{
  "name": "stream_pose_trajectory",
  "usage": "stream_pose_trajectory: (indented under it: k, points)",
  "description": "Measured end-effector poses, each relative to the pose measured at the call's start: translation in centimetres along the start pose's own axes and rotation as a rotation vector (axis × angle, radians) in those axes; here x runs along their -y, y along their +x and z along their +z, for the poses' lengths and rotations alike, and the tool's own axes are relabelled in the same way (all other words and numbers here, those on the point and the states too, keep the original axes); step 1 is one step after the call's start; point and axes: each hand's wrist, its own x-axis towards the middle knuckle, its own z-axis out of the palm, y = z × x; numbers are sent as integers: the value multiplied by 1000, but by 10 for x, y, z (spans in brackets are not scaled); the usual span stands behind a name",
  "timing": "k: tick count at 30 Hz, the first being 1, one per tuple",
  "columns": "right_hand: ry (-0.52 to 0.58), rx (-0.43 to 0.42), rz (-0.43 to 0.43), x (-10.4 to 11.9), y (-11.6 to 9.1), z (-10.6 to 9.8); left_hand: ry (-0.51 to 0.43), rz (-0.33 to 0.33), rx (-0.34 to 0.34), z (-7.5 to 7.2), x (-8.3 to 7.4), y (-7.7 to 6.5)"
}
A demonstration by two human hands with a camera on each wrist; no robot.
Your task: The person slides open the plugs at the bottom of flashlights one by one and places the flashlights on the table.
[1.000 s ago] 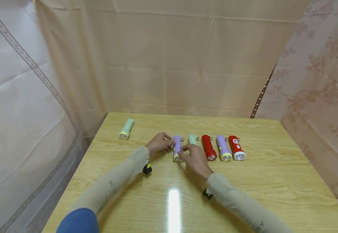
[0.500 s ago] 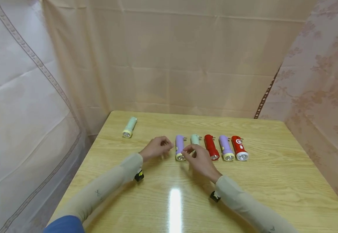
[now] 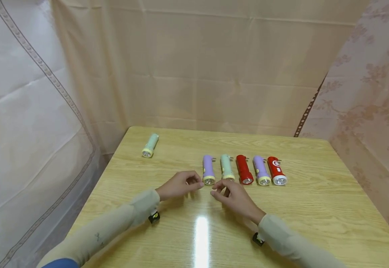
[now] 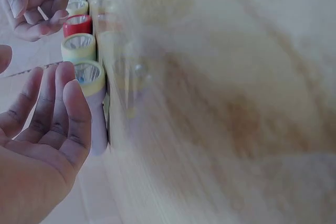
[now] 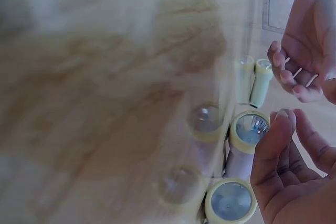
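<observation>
Both hands hover empty over the table, fingers loosely bent, just in front of a row of flashlights. Nearest my left hand is the lens end of a purple flashlight with a yellow rim. My right hand overlaps the lens end of a mint green flashlight. From the left wrist view, my left fingers stand beside the purple flashlight's head. The right wrist view has my right fingertips near two yellow-rimmed lenses, the lower one a flashlight head.
Rightward along the row lie a red flashlight, another purple flashlight and a red flashlight with a white rim. A lone mint green flashlight lies at the back left of the wooden table. Fabric curtains surround it.
Both hands have left the leftmost purple flashlight and drawn back towards the table's front. The mint green flashlight beside it now shows more. The flashlights keep their places in the row.
</observation>
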Motion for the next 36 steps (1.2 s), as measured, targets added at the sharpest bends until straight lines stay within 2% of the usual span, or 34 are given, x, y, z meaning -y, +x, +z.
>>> stream_pose_trajectory:
  k: [7, 13, 19, 24, 36]
  points:
    - [10, 28, 3, -1, -8, -2, 17, 18, 13, 6, -6, -6]
    - [10, 43, -11, -2, -8, 2, 40, 22, 4, 6, -4, -9]
    - [8, 47, -42, -2, -5, 7, 55, 12, -34, -2, 0, -11]
    - [12, 50, -61, 1, -3, 9, 26, 0, -47, -10, 2, -14]
    - [53, 61, -71, 31, 19, 25, -56, -23, -84, -28, -1, -18]
